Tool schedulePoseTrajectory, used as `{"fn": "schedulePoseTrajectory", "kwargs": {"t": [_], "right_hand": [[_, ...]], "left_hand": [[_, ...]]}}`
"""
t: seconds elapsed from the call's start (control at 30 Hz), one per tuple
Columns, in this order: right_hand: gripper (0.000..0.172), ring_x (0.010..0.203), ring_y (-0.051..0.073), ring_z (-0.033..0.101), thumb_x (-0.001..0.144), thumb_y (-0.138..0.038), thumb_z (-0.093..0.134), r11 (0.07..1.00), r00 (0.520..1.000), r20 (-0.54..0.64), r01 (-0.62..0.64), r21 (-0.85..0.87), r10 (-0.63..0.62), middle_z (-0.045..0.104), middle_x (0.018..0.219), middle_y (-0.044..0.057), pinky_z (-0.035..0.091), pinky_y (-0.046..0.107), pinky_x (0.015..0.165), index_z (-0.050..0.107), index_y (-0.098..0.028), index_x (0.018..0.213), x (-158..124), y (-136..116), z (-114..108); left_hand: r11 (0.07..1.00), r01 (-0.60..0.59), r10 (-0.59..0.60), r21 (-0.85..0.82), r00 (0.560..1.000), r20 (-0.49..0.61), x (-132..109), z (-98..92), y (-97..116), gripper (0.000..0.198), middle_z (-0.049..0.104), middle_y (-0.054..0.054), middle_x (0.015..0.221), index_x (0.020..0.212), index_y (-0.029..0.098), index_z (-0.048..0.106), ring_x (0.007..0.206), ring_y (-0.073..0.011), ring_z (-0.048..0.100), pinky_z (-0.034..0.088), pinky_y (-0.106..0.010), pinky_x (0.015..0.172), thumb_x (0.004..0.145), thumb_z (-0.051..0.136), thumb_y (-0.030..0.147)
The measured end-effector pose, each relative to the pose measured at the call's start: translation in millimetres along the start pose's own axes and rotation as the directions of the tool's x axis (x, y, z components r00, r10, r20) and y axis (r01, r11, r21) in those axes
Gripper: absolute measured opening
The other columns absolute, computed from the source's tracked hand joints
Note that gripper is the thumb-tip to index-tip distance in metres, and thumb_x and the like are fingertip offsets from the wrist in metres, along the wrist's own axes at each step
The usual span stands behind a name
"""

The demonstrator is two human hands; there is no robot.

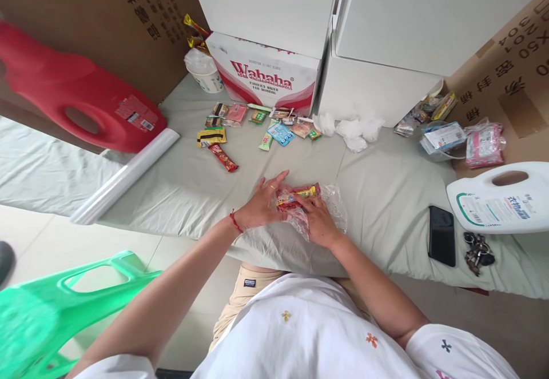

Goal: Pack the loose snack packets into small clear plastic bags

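Note:
My left hand and my right hand meet over a grey cloth-covered surface. Between them lies a bundle of red and yellow snack packets on a sheet of clear plastic film. The left hand's fingers press on the packets from the left, a ring on one finger and a red cord at the wrist. My right hand grips the film and the packets from the right, fingers curled. Further back, several small snack packets lie scattered.
A roll of clear film and a red jug lie at left, a green plastic stool below. A Wahaha carton and paper cup stand behind. At right: black phone, keys, white detergent jug, crumpled tissues.

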State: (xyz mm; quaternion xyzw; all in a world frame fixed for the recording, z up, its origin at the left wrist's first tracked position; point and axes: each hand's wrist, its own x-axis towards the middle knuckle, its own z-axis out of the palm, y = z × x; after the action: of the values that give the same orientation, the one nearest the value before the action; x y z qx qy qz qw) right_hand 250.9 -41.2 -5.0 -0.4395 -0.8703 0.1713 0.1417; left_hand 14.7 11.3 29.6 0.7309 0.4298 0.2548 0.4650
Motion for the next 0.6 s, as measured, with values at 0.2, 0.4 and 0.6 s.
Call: {"fn": "schedulePoseTrajectory", "kwargs": {"t": [0.2, 0.4, 0.6], "right_hand": [[0.044, 0.120, 0.031, 0.048, 0.103, -0.025, 0.055, 1.000, 1.000, 0.011, 0.000, -0.018, 0.001, 0.041, 0.167, -0.003, 0.041, 0.056, 0.109, 0.064, -0.036, 0.144, -1, 1, 1], [0.044, 0.120, 0.031, 0.049, 0.102, -0.022, 0.056, 1.000, 1.000, 0.018, -0.016, -0.019, 0.016, 0.041, 0.168, -0.003, 0.041, 0.055, 0.108, 0.066, -0.035, 0.142, 0, 0, 0], [0.053, 0.122, 0.029, 0.050, 0.097, -0.015, 0.060, 1.000, 1.000, 0.018, -0.013, -0.016, 0.014, 0.042, 0.167, -0.004, 0.042, 0.052, 0.107, 0.063, -0.038, 0.145, 0, 1, 2]], "left_hand": [[0.994, 0.031, -0.006, 0.106, 0.973, -0.232, -16, 6.0, -10, 0.071, 0.069, -0.008, 0.116, 0.148, 0.023, 0.048, 0.126, -0.0310, 0.061, 0.031, -0.057, 0.123, 0.080, 0.068, 0.028], [0.977, 0.209, -0.172, 0.043, 0.891, -0.421, -17, 19.9, -16, 0.074, 0.049, -0.014, 0.141, 0.142, 0.024, 0.049, 0.126, -0.0303, 0.059, 0.059, -0.045, 0.093, 0.071, 0.069, 0.023], [0.939, 0.286, -0.189, 0.189, 0.891, -0.413, -18, 28.4, -12, 0.092, 0.049, -0.017, 0.147, 0.155, 0.023, 0.042, 0.118, -0.0300, 0.063, 0.057, -0.045, 0.097, 0.068, 0.071, 0.020]]}}
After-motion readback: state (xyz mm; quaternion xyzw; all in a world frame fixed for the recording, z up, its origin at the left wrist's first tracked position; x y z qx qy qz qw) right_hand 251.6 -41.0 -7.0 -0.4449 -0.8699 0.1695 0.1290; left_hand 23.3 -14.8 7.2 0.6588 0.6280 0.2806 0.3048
